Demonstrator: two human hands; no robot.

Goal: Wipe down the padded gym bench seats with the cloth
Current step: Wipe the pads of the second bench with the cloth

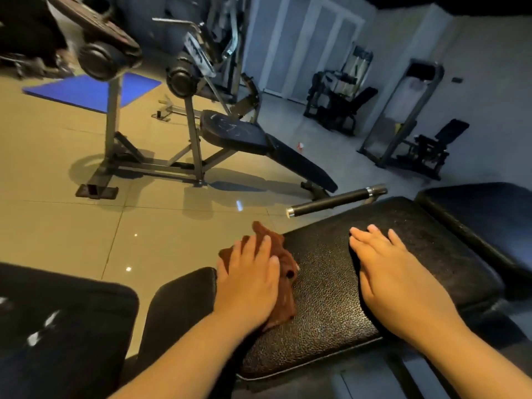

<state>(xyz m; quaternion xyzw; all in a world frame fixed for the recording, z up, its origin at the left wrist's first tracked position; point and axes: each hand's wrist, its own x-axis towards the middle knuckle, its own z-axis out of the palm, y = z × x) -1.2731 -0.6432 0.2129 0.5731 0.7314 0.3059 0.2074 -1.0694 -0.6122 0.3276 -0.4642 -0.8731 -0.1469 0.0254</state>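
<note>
A: How do the hands lie on the textured seat pad (331, 306)?

B: Both are palm down, with bare forearms reaching in from the near edge of the pad. The left hand (247, 280) is flat at the pad's left edge, fingers straight and close together, pressing on the cloth (275, 240). It is not curled round the cloth; it only bears down on it. The right hand (394, 272) lies flat on the middle of the pad, fingers straight and a little spread. It holds nothing and touches only the pad's surface.

A: And the cloth?

B: There is one brown cloth, bunched up. It sits on the pad's left edge under the left hand, with a corner sticking out past the fingertips over the floor.

A: How many pads?

B: Four close by. Besides the textured pad there is a smooth dark pad (483, 226) just to its right, a small pad (178, 300) just to its left, and a broad pad (63, 326) further left.

A: Anything else?

B: One black bar (336, 200) with metal ends lies just beyond the pad's far edge. One incline bench (259, 139) stands well beyond the pad on the tiled floor. Its padding is in two parts. One blue mat (86, 90) lies further off to the left.
</note>
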